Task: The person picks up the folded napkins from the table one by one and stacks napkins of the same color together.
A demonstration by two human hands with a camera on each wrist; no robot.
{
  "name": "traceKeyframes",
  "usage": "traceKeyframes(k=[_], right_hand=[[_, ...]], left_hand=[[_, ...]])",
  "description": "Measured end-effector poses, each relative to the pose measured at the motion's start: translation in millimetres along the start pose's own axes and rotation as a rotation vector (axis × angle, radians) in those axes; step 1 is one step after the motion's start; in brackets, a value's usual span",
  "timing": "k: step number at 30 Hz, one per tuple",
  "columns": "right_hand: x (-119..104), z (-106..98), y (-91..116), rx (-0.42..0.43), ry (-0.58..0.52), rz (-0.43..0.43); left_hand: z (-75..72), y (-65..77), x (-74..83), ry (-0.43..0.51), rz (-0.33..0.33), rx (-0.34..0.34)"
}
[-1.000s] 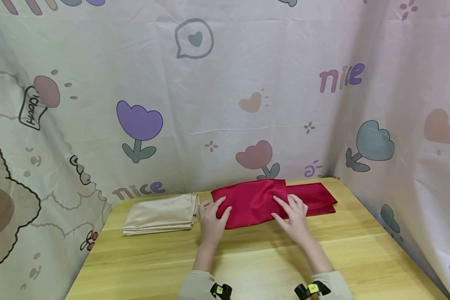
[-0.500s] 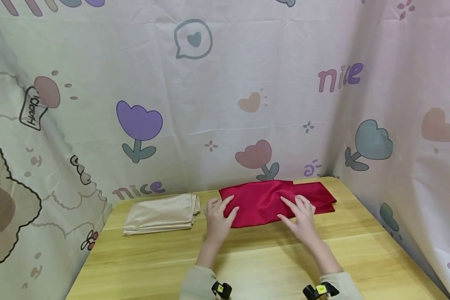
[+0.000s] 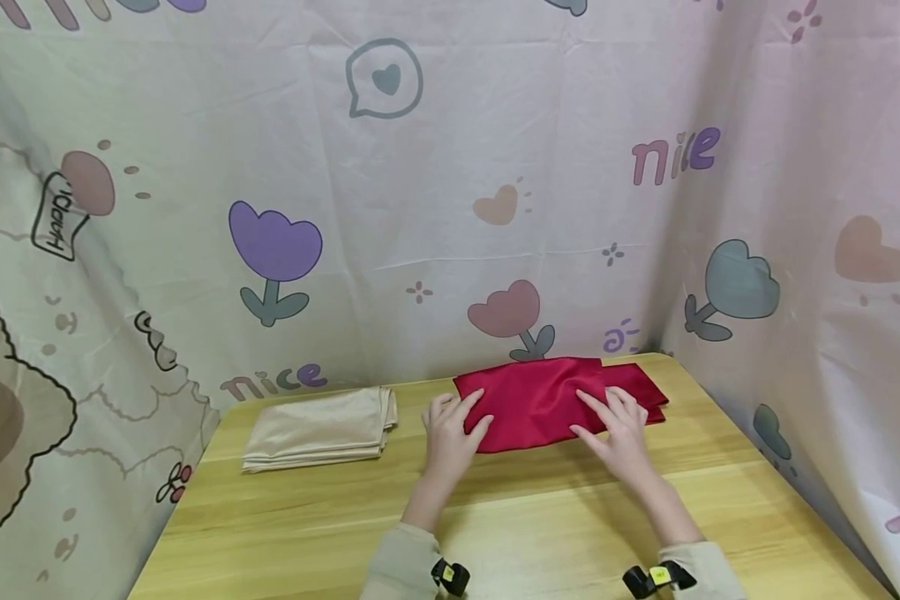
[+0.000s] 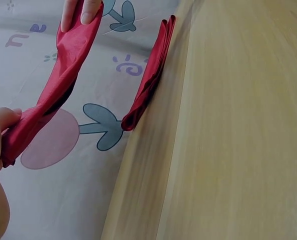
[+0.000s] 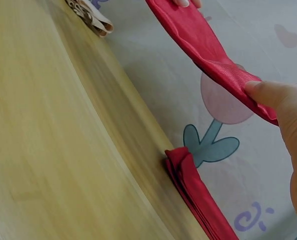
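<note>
A folded red satin cloth (image 3: 536, 407) is held above the table at the back. My left hand (image 3: 448, 437) pinches its left end between thumb and fingers. At the right end my right hand (image 3: 621, 435) pinches it the same way, thumb on the near side. Both wrist views show the cloth (image 4: 71, 55) raised off the wood and sagging slightly between the hands. Behind and below it, a second folded red cloth (image 5: 196, 192) lies on the table, partly covered by the held one in the head view.
A stack of folded beige cloth (image 3: 318, 429) lies at the back left of the wooden table (image 3: 540, 533). A printed curtain (image 3: 390, 208) hangs right behind the table and along both sides.
Both hands have carried the held red cloth to the right, so it covers more of the red cloth lying there. The beige stack has stayed put.
</note>
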State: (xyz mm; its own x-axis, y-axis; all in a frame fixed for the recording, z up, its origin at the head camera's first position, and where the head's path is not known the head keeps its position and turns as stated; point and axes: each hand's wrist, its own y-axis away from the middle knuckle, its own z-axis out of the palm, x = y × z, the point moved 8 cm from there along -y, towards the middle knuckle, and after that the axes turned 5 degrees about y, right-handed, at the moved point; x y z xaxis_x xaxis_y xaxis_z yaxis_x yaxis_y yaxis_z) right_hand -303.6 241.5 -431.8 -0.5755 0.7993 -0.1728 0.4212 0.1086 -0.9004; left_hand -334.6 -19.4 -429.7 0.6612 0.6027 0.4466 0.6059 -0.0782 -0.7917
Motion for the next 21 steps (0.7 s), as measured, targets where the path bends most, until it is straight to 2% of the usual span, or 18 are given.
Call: traceKeyframes(k=[11,21], right_hand=[[11,-12,-2,-0.024,0.038,-0.002],[22,-20,-2,-0.064,0.052,0.021]], left_hand=[[19.5,-0.7,5.5,-0.023,-0.034,-0.138],[35.3,-3.9,12.4,-0.012,-0.045,-0.196]])
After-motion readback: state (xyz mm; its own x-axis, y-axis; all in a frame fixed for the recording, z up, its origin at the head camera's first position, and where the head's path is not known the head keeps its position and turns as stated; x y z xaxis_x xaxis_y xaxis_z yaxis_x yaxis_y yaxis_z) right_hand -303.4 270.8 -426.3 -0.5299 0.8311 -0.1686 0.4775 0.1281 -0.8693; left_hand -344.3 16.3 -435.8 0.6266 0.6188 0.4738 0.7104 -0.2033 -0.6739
